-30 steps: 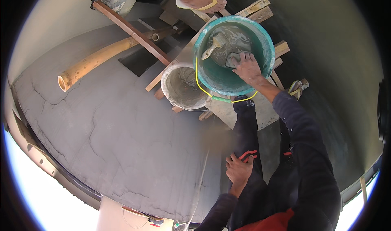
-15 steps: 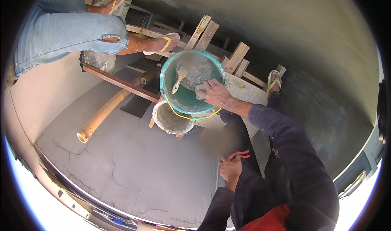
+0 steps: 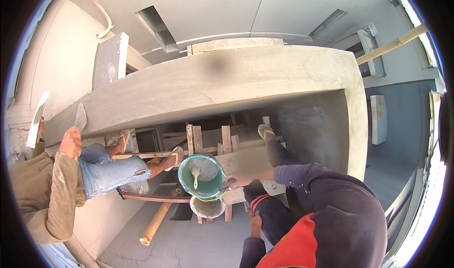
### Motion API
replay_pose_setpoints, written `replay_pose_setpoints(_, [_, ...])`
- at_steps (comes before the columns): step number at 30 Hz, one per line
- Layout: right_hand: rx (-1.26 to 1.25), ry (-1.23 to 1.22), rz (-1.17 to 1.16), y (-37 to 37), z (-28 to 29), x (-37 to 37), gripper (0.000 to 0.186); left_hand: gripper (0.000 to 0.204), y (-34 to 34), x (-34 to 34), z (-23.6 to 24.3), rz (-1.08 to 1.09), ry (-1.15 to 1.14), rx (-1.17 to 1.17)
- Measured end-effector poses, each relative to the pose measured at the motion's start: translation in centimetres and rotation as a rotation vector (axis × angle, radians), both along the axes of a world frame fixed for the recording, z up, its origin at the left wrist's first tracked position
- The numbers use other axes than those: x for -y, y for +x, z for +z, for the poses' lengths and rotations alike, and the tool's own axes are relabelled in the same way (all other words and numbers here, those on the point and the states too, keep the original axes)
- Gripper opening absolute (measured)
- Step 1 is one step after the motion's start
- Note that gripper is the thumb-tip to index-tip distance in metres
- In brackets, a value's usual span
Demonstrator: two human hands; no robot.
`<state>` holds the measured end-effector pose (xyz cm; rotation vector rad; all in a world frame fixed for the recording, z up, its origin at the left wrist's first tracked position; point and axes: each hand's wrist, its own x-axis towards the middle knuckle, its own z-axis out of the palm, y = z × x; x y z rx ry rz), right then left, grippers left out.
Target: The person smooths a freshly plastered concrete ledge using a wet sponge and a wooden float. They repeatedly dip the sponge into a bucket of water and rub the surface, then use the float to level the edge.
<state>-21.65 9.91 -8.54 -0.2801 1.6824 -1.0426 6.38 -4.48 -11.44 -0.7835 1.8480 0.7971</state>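
My right hand is at the right rim of a green bucket, closed on a grey sponge-like pad. A blurred patch covers part of that hand and wrist. Inside the bucket, a paintbrush with a pale handle leans over grey wet mix. My left hand rests against my dark trouser leg, beside its red stripes, with fingers extended and nothing visible in them. A smaller mortar-stained pail stands just below the green bucket.
At the left, a co-worker's hand grips a trowel; their other hand holds a flat board. Wooden planks stand upright behind the bucket. A bamboo pole lies below. A plastered beam spans the scene.
My view has tilted up, bringing the beam and the co-worker's tools into sight. My right hand with the pad has shifted from inside the bucket to its right rim.
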Motion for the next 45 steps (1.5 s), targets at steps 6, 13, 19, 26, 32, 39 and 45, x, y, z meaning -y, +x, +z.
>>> replay_pose_setpoints(6, [0.115,-0.092,-0.382,-2.3,16.1,-14.5,0.051,0.034,-0.3,3.1,2.6,0.339,0.22,0.179])
replay_pose_setpoints(13, [0.063,-0.208,-0.767,0.8,29.1,-28.7,0.052,0.04,-13.0,3.3,5.5,0.369,0.183,0.068])
replay_pose_setpoints(19, [0.076,-0.508,-1.458,10.8,34.4,-44.2,0.062,0.045,-26.3,-4.9,11.3,0.3,0.166,-0.195])
replay_pose_setpoints(26, [0.022,1.147,-2.407,26.6,25.8,-62.5,0.066,0.043,-30.4,-12.2,16.4,0.2,0.283,-0.335])
replay_pose_setpoints(32, [-0.331,0.881,-2.501,22.8,22.4,-62.4,0.06,0.041,-25.2,-10.4,13.3,0.128,0.17,-0.31])
replay_pose_setpoints(39, [-0.479,0.91,-2.043,8.7,24.3,-64.1,0.062,0.031,-19.7,-8.7,13.8,0.385,0.09,-0.32])
replay_pose_setpoints(45, [-0.798,0.73,-1.619,-2.8,33.3,-62.8,0.062,0.028,-15.0,-7.8,12.4,0.582,0.116,-0.431])
